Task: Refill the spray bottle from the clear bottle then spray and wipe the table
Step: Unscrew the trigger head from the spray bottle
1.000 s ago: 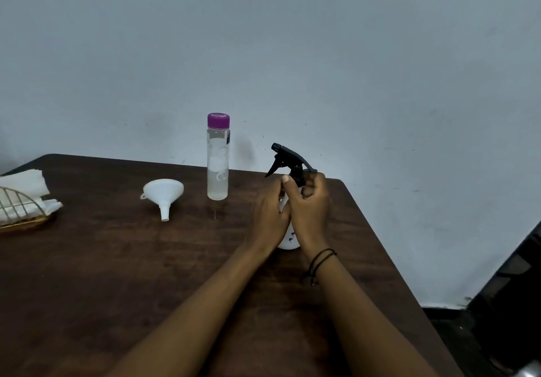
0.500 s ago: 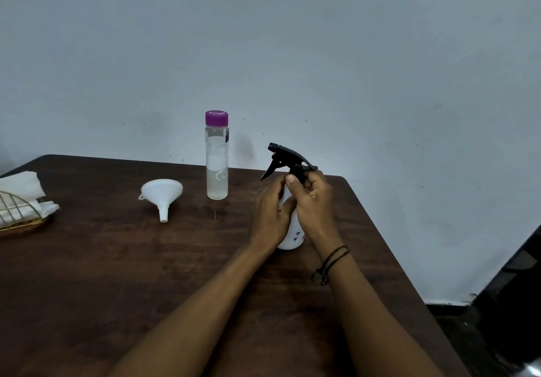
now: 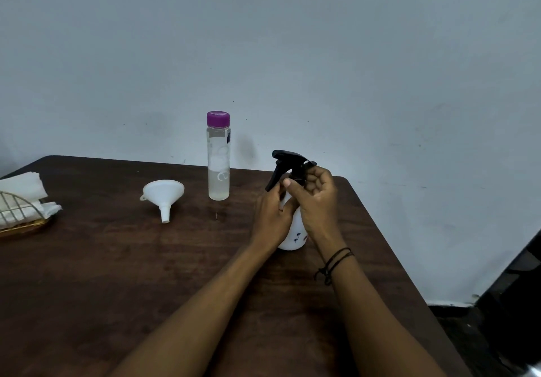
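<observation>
Dark brown wood is what we work on, a table (image 3: 117, 289) against a plain grey wall (image 3: 292, 40).

Nearest to us is the spray bottle (image 3: 294, 234), standing upright on the table. Our left hand (image 3: 270, 218) is wrapped round its white body to keep it from turning. Our right hand (image 3: 317, 201) is curled over the neck, just under the black spray head (image 3: 285, 161), with thumb and fingers bent round the collar.

To do this step well, we think we should hold the body tight, twist only the collar, and lift the head straight up (a long tube probably hangs inside).

Left of the spray bottle and a bit further back lies a white funnel (image 3: 163, 193) on its side. Behind that stands the clear bottle (image 3: 218, 160), left of the spray bottle near the wall, with its purple cap (image 3: 218, 118) on. Far to the left of the spray bottle sits a wire basket (image 3: 17, 215) with white paper napkins (image 3: 22, 185).

Since a moment ago our right hand has turned more round the neck, and the nozzle has swung a little. The head is not off yet.
</observation>
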`<state>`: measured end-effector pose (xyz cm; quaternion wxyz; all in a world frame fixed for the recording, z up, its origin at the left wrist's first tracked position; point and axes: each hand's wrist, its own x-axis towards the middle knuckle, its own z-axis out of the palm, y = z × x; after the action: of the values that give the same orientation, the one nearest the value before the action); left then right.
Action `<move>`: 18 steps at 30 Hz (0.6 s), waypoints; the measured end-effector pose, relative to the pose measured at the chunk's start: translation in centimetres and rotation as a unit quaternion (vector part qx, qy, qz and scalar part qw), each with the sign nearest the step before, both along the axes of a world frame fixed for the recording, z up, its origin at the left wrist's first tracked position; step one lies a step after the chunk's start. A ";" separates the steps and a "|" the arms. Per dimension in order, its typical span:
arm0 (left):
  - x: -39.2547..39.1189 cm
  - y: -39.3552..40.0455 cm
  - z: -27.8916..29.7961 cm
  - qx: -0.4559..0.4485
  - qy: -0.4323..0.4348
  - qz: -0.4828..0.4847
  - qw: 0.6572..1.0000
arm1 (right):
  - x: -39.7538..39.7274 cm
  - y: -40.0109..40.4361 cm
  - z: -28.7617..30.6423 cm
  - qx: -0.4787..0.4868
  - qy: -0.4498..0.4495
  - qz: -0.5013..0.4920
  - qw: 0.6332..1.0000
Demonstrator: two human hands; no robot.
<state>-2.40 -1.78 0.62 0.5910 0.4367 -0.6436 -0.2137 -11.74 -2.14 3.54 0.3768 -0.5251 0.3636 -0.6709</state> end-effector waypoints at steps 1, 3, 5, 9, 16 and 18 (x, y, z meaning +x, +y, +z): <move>0.0 0.0 0.0 0.003 0.004 0.000 1.000 | 0.1 0.0 0.0 -0.003 -0.002 -0.011 1.000; 0.1 0.0 0.1 0.003 0.009 0.003 1.000 | 0.1 -0.1 -0.2 -0.003 0.004 -0.003 1.000; 0.2 0.0 0.0 0.000 0.002 0.005 1.000 | 0.0 -0.3 -0.5 0.007 0.023 0.017 1.000; 0.3 -0.1 -0.3 -0.010 -0.012 -0.007 1.000 | 0.5 -0.5 -0.9 -0.010 0.106 -0.028 0.994; 0.1 0.1 -0.1 -0.008 0.022 -0.034 0.999 | 0.0 0.1 -0.8 0.016 0.009 0.014 1.000; 0.1 0.2 0.0 -0.005 0.014 -0.031 0.999 | 0.0 -0.1 -1.0 0.011 0.039 0.014 0.999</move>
<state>-2.26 -1.59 0.58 0.5954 0.4104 -0.6496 -0.2346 -11.75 -2.24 2.54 0.3773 -0.5521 0.3778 -0.6403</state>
